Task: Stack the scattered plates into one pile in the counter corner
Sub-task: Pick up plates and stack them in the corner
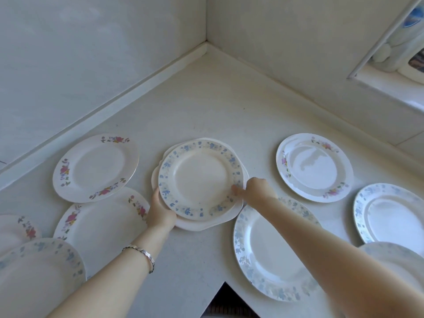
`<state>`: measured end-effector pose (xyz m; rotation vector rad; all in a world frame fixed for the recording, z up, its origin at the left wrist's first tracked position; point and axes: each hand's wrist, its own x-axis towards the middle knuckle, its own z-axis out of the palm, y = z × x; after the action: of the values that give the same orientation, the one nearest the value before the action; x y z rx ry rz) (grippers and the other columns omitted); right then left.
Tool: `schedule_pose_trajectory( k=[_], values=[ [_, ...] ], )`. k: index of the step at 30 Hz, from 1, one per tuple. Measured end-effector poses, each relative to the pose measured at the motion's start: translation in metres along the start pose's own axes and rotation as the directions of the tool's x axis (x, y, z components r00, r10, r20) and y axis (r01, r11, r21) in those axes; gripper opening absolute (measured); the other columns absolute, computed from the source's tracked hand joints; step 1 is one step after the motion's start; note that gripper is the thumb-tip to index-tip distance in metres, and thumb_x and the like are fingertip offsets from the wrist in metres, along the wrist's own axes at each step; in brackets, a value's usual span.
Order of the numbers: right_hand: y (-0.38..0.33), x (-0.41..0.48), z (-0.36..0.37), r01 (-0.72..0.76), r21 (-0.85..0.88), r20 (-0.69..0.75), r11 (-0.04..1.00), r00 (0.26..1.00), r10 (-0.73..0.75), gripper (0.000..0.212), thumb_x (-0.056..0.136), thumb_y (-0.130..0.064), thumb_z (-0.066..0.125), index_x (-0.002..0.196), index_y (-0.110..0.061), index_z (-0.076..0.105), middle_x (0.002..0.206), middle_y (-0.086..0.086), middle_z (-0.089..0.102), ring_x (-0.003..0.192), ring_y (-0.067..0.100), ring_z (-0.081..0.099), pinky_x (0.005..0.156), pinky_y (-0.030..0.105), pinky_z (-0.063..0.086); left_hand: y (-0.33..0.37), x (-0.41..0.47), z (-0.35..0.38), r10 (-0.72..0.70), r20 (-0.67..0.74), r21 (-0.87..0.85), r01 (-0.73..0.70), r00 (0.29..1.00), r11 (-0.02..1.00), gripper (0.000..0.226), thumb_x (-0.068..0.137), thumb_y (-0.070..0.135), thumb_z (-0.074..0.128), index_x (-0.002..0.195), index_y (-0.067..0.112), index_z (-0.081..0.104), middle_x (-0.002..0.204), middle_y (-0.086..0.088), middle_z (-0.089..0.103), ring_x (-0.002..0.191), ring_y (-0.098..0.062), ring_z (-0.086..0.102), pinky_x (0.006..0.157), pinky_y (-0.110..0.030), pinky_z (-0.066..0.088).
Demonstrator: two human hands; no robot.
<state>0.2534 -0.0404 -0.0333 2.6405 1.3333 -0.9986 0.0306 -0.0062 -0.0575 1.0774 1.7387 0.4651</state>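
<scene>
a blue plate is set on a plain scalloped plate, slightly off centre toward the far left; together they form a two-high pile in the middle of the counter, well short of the corner; the left hand is wrapped on the near-left rim of the pile, thumb on top, fingers hidden beneath, apparently gripping both plates; the right hand is loosely curled, a fingertip pressed on the blue plate's right rim, nothing enclosed; judged: the left hand steadies or carries, the right nudges the top plate into register so the pile sits square; a bracelet is worn on the left wrist; other plates lie singly around: two pink-flowered at left, overlapping at their edges; one pink-flowered at right; blue ones at under the right forearm, far right, near left; the corner itself is bare; judged: early stage, pile to be slid or lifted toward the corner, remaining plates added after; risk noted: glazed rims slide on each other.
</scene>
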Motion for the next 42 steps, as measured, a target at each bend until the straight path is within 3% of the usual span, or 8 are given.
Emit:
schedule_pose_trajectory(
  k=[4, 9, 13, 19, 24, 29, 32, 42],
  values=[
    [0.054, -0.018, -0.019, 0.041, -0.089, -0.148, 0.995, 0.987, -0.054, 0.035, 0.090, -0.042, 0.048, 0.099, -0.011, 0.059, 0.100, 0.006, 0.058, 0.097, 0.027, 0.058, 0.077, 0.033, 0.047, 0.003, -0.002, 0.008, -0.013, -0.067, 0.009, 0.014, 0.998, 1.000, 0.063, 0.086, -0.004, 0.043, 0.141, 0.027, 0.037, 0.136, 0.000, 0.053, 0.124, -0.026, 0.049, 0.097, -0.033, 0.042],
    [0.112, -0.039, -0.018, -0.099, -0.202, -0.041, 0.974, 0.995, 0.093, 0.072, 0.081, -0.052, 0.060, 0.135, -0.009, 0.038, 0.131, 0.011, 0.045, 0.125, 0.029, 0.042, 0.099, 0.037, 0.038, 0.005, -0.008, 0.014, -0.041, -0.100, 0.004, 0.042, 0.994, 0.999, 0.067, 0.084, -0.011, 0.037, 0.142, 0.024, 0.036, 0.140, -0.005, 0.050, 0.128, -0.027, 0.047, 0.104, -0.037, 0.040],
    [0.131, -0.046, -0.010, -0.258, 0.009, 0.017, 0.966, 0.966, 0.258, 0.067, 0.077, -0.047, 0.067, 0.125, -0.007, 0.042, 0.120, 0.012, 0.052, 0.117, 0.029, 0.050, 0.086, 0.032, 0.040, 0.008, -0.008, 0.014, -0.058, -0.082, 0.023, 0.060, 0.995, 0.998, 0.065, 0.086, -0.004, 0.041, 0.142, 0.028, 0.035, 0.137, -0.006, 0.053, 0.120, -0.033, 0.053, 0.096, -0.045, 0.048],
    [0.151, -0.041, -0.021, -0.375, 0.423, 0.121, 0.825, 0.925, 0.359, 0.030, 0.077, -0.027, 0.072, 0.067, -0.007, 0.052, 0.065, 0.006, 0.055, 0.060, 0.022, 0.052, 0.053, 0.028, 0.040, 0.005, -0.009, 0.013, -0.053, -0.096, 0.042, 0.057, 0.994, 0.998, 0.064, 0.088, -0.006, 0.040, 0.143, 0.027, 0.033, 0.139, -0.007, 0.050, 0.123, -0.033, 0.049, 0.099, -0.044, 0.046],
    [0.146, -0.057, -0.047, -0.272, 0.578, 0.116, 0.770, 0.961, 0.252, 0.022, 0.080, -0.017, 0.070, 0.075, -0.008, 0.050, 0.074, 0.006, 0.054, 0.062, 0.017, 0.050, 0.051, 0.025, 0.039, 0.005, -0.014, 0.016, -0.095, -0.161, 0.061, 0.106, 0.982, 0.993, 0.058, 0.089, -0.007, 0.042, 0.143, 0.011, 0.031, 0.139, -0.016, 0.048, 0.125, -0.036, 0.046, 0.095, -0.040, 0.043],
    [0.130, -0.075, -0.088, -0.103, 0.574, -0.110, 0.812, 0.973, 0.201, 0.026, 0.077, -0.013, 0.071, 0.064, -0.011, 0.048, 0.066, 0.005, 0.055, 0.057, 0.019, 0.052, 0.057, 0.028, 0.043, 0.001, -0.008, 0.014, -0.172, -0.123, -0.017, 0.171, 0.977, 0.985, 0.047, 0.088, -0.004, 0.045, 0.133, 0.010, 0.044, 0.131, -0.017, 0.054, 0.103, -0.034, 0.055, 0.079, -0.037, 0.047],
    [0.121, -0.087, -0.114, -0.024, 0.701, -0.212, 0.713, 0.947, 0.240, 0.029, 0.076, -0.012, 0.072, 0.061, -0.012, 0.048, 0.066, 0.007, 0.057, 0.056, 0.022, 0.054, 0.061, 0.033, 0.050, -0.001, -0.004, 0.012, -0.202, -0.115, -0.082, 0.194, 0.973, 0.978, 0.052, 0.087, -0.006, 0.047, 0.135, 0.015, 0.042, 0.130, -0.015, 0.054, 0.072, -0.024, 0.050, 0.069, -0.036, 0.048],
    [0.093, -0.077, -0.080, -0.057, 0.973, -0.019, 0.223, 0.945, 0.325, 0.033, 0.080, -0.011, 0.068, 0.062, -0.015, 0.041, 0.069, 0.003, 0.056, 0.061, 0.017, 0.055, 0.039, 0.017, 0.048, -0.035, -0.028, 0.018, -0.185, 0.053, -0.005, 0.186, 0.981, 0.983, 0.058, 0.081, 0.005, 0.058, 0.132, 0.025, 0.039, 0.124, -0.004, 0.055, 0.101, -0.029, 0.056, 0.090, -0.049, 0.053]
  ],
)
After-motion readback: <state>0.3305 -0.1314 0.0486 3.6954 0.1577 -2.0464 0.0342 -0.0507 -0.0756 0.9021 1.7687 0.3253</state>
